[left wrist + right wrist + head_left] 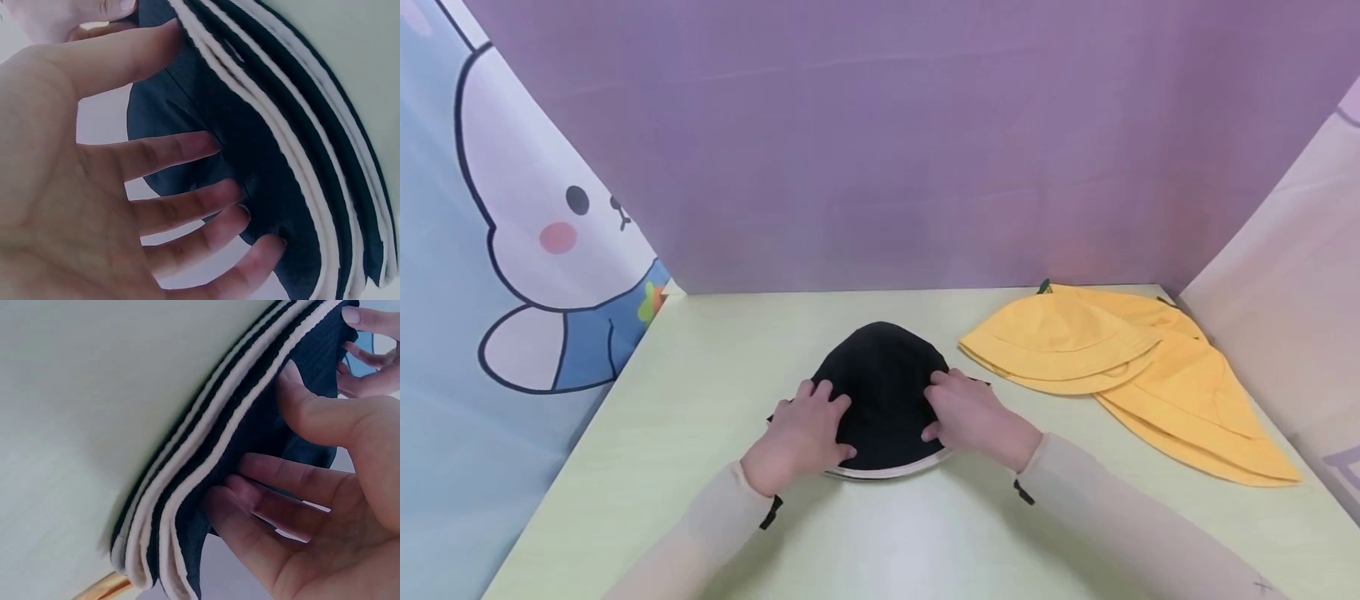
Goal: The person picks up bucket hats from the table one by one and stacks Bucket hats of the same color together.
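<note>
Folded black hats [883, 400] with white-edged brims lie flat on the table, stacked in the middle of the head view. Layered brim edges [294, 150] show in the left wrist view, with white lining between the dark cloth. My left hand [801, 437] rests on the left side of the top hat, fingers spread and fingertips touching the cloth. On the right side, my right hand [973, 419] touches the same hat with slightly bent fingers. In the right wrist view its thumb [306, 409] lies near the brim and its fingertips press on the dark fabric.
Several folded yellow hats [1067, 342] overlap at the table's back right. The pale green table [647, 467] is bounded by a purple backdrop [880, 150] behind, a cartoon-printed cloth [535, 275] at left and a pale cloth [1292, 292] at right.
</note>
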{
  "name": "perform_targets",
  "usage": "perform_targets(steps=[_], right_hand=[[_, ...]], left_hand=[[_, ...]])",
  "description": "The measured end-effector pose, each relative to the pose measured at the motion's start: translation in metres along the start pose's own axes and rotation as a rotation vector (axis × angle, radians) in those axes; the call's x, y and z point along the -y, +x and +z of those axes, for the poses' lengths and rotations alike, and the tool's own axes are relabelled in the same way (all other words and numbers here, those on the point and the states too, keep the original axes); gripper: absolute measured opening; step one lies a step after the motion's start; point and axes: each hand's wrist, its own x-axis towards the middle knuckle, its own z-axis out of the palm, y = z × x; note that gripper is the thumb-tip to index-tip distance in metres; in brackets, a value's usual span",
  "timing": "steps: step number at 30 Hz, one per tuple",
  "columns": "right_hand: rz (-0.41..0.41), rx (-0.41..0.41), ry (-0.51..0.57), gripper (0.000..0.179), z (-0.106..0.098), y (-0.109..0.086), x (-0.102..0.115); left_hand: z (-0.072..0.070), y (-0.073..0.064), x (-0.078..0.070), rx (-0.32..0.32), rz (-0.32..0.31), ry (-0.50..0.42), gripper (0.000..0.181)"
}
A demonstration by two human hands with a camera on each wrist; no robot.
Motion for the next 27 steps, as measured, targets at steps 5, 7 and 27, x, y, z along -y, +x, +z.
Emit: perform_targets(steps=[5, 7, 27], right_hand=[[-0.020, 0.017, -0.015, 0.027, 0.000, 0.021, 0.013], [-0.025, 0.019, -0.027, 0.025, 0.000, 0.029, 0.019], [-0.032, 0.033, -0.031, 0.012, 0.008, 0.111, 0.067]], left_hand=[[-0.002, 0.007, 0.018, 0.023, -0.067, -0.030, 0.070], [-0.003, 0.009, 0.026, 0.029, -0.083, -0.047, 0.070], [-0.007, 0.003, 0.102, 0.036, -0.276, -0.132, 0.074]])
